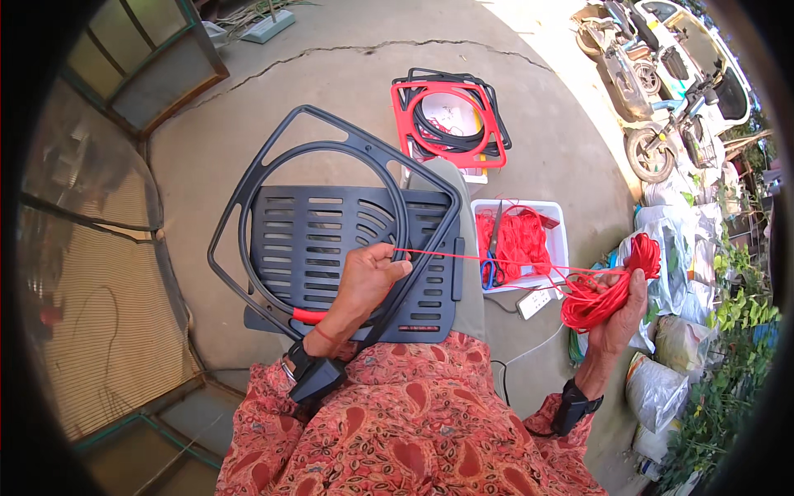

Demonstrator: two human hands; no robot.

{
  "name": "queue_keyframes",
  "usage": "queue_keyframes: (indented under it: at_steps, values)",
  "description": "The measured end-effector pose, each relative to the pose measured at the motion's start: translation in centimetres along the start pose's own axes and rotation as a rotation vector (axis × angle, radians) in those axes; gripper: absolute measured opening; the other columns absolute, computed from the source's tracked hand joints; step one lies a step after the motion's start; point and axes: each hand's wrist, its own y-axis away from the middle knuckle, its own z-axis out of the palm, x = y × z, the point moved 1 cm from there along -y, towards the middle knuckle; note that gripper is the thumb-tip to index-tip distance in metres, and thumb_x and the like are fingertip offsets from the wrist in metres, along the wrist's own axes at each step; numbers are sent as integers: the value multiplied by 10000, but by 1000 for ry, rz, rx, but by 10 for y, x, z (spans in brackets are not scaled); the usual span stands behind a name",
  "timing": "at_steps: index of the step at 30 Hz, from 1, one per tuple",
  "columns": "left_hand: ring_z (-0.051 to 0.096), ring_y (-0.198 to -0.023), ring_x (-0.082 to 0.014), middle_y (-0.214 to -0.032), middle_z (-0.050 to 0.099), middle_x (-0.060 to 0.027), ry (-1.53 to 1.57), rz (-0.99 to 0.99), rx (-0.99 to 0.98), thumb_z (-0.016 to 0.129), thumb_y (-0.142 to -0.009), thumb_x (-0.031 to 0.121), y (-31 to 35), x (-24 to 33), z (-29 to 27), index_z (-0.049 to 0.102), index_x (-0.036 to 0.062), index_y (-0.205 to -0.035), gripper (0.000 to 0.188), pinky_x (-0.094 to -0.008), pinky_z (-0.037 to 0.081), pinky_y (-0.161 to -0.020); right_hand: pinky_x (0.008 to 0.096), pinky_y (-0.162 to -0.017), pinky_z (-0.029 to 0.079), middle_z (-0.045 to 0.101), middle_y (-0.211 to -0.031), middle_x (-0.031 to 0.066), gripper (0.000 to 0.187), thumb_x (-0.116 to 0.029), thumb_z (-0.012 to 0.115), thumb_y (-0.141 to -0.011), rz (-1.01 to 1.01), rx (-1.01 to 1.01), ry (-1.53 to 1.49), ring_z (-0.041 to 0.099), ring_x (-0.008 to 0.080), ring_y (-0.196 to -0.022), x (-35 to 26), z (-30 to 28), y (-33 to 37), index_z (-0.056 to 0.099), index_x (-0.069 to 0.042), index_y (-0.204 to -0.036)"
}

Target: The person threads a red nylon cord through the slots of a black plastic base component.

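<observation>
A black plastic frame (229, 225) with a round ring inside an angular outline lies over a slotted black board (277, 217) across my lap. My left hand (369, 279) is closed at the ring's right side, pinching a taut red cord (463, 257) between thumb and fingers. A short red wrap (308, 315) covers the ring's lower part, next to my left wrist. Off to the right, my right hand (622, 321) grips a looped hank of red cord (594, 306). The cord runs from that hank across to my left hand.
Beyond my knees, a red frame (403, 116) rests on stacked black frames over a white container. A white bin (558, 223) holds tangled red cord and blue-handled scissors (491, 266). Beside it is a power strip (538, 303). Sacks (655, 388) and plants line the right; scooters (653, 153) stand beyond.
</observation>
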Motion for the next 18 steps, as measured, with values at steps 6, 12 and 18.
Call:
queue_keyframes:
  at_steps: [6,12,18]
  values:
    - [438,-590,-7,-679,560,54,132,31,17,685,-830,6,-3,-4,3,679,-28,-910,88,-190,339,-494,267,-595,487,552,-777,36,341,-288,579,-953,147,-3,-233,527,106,-660,17,14,-13,494,-16,-1140]
    - [348,-584,4,-611,432,96,-24,196,54,669,-824,5,21,26,18,602,-15,-732,115,-214,269,-467,243,-697,477,641,-885,22,323,-245,677,-878,213,-502,484,564,68,-759,38,88,10,627,-9,-1094]
    - [344,-584,-4,-563,426,79,-445,313,170,679,-817,25,28,14,19,660,-31,-853,69,-229,278,-475,390,-687,492,639,-882,177,330,-166,693,-806,-475,-860,1184,628,334,-770,56,149,20,574,9,-1059]
